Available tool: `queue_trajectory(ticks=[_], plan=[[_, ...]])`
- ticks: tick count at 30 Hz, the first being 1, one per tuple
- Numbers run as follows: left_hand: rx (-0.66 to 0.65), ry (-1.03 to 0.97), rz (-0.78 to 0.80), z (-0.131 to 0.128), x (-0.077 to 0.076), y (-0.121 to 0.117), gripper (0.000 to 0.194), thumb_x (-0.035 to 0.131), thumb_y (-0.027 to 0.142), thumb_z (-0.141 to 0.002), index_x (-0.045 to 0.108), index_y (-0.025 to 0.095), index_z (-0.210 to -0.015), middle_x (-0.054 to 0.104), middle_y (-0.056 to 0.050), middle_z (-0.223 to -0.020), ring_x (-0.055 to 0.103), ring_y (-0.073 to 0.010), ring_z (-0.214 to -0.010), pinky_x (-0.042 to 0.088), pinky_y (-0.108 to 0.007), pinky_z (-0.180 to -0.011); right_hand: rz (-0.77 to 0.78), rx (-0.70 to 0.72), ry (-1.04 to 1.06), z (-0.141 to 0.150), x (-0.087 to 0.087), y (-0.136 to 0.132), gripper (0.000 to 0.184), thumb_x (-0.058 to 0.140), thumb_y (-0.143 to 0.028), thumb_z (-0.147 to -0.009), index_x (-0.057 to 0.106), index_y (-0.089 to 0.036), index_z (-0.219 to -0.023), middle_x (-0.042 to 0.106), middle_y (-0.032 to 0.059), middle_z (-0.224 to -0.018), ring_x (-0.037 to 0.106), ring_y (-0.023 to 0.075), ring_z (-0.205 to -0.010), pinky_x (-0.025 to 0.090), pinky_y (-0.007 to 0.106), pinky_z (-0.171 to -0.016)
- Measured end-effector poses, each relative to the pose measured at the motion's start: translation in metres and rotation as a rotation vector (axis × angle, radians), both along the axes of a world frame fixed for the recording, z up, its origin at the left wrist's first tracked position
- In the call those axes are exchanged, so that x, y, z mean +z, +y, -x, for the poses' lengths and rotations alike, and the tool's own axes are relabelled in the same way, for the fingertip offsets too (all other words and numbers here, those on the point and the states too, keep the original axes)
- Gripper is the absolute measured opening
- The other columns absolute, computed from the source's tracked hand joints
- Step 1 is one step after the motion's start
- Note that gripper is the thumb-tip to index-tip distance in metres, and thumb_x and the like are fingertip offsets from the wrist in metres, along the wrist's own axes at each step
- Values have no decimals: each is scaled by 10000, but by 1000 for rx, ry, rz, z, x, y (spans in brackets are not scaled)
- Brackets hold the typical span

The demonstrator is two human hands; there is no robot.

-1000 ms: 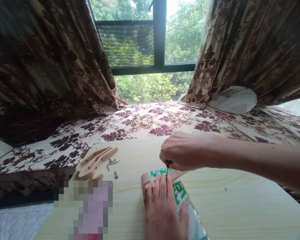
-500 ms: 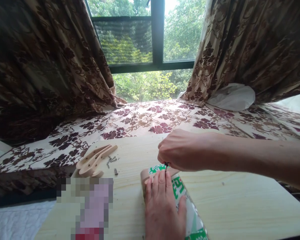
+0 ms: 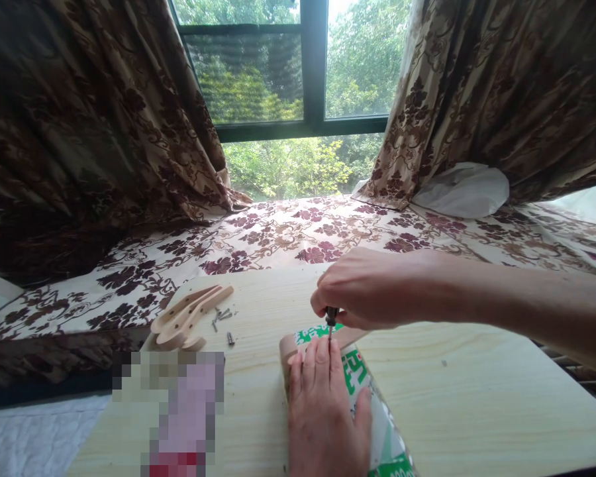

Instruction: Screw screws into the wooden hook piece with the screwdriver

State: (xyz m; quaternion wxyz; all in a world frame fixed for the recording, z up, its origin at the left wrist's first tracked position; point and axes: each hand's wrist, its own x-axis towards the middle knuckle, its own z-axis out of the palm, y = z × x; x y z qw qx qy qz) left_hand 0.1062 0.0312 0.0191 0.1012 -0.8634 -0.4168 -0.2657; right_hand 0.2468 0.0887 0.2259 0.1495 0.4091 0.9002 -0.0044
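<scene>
My right hand [image 3: 360, 288] is wrapped round the dark handle of a screwdriver [image 3: 332, 315], which stands upright with its thin shaft pointing down. The tip ends beside the fingertips of my left hand [image 3: 328, 411] and is hard to make out. Stretched fingers of my left hand lie flat, pressing on a light wooden piece [image 3: 353, 336]. This piece rests across a white and green printed package [image 3: 353, 368], partly hidden under the hand. To the left, several curved wooden pieces with holes [image 3: 191, 318] lie in a pile, with several loose screws [image 3: 223, 317] near them.
Everything stands on a pale wooden board [image 3: 457, 397]. A blurred-out pink and red item [image 3: 186, 411] lies at its front left. Behind are a flower-patterned cloth [image 3: 298, 232], curtains [image 3: 129, 119], a white plastic bag [image 3: 464, 190] and a window.
My right hand has lifted slightly and loosened from a tight fist, so more of the screwdriver's handle shows. My left hand keeps its place on the wooden piece.
</scene>
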Motion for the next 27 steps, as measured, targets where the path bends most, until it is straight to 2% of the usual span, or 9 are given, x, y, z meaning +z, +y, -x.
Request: queue_trajectory(ticks=[4,10,12,15,19,27], plan=[[-10,13,-18,1,0,0,585,476,445,-905,440,85,-1365,476,-134,-1396,374,-280,-1310,246,-433,-1096,-12,-13,5,-1,-4,0,188,559,-114,-788,718,-180,-862,683,42,-696,431,117,-529,224,269,-485],[-5,27,-30,2,0,1,595,487,444,-899,435,85,-1371,467,-132,-1403,371,-284,-1313,219,-424,-1107,-27,-114,46,-3,-9,1,174,564,-214,-817,727,-157,-837,675,63,-655,467,127,-526,234,268,-488],[-2,33,-31,1,-1,1,601,486,452,-898,433,86,-1373,466,-134,-1403,369,-284,-1315,207,-424,-1110,-38,-137,55,-5,-10,2,183,586,-254,-817,727,-155,-881,679,63,-670,478,130,-537,234,267,-494],[3,39,-30,1,-1,1,614,483,459,-899,422,84,-1381,459,-133,-1410,357,-287,-1321,197,-421,-1112,-41,-105,92,-8,-9,2,197,605,-200,-786,717,-185,-947,677,32,-683,457,119,-532,237,260,-502],[2,35,-2,1,1,0,612,485,452,-902,414,83,-1386,450,-133,-1418,354,-285,-1321,189,-419,-1116,-10,-49,72,-6,-4,-2,188,552,-112,-795,710,-190,-860,672,23,-691,416,108,-518,222,267,-495],[-10,19,1,1,0,0,609,483,444,-906,412,75,-1386,447,-139,-1414,337,-287,-1328,162,-418,-1126,-48,-77,38,-3,-5,-4,199,531,-201,-844,719,-134,-844,647,58,-620,394,116,-484,215,272,-470]])
